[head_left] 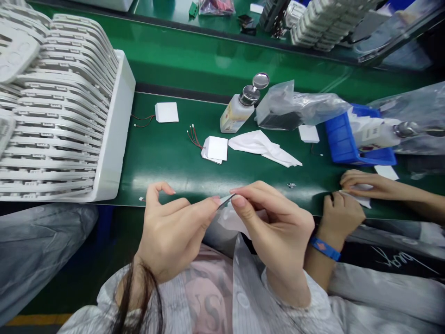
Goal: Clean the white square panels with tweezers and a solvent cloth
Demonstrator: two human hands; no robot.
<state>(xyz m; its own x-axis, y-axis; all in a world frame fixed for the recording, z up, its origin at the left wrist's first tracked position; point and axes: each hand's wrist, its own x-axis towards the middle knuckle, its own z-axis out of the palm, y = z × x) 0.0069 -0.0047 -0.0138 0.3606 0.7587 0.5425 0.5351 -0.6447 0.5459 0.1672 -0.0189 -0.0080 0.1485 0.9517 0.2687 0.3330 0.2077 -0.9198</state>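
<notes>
My left hand and my right hand meet at the table's front edge. Between their fingertips is a small thin dark-edged piece, pinched from both sides. A white cloth hangs under my right hand's fingers, partly hidden by them. Beyond the hands lie stacked white square pieces with thin red and black wires. To their right is a crumpled white wipe. A pump bottle stands behind it. Small metal bits lie to the right of my hands.
At left a white bin holds many white plastic frames. Another white square sits near it. A plastic bag and a blue bin are at right. Another person's hands work at the right edge. A shelf runs behind.
</notes>
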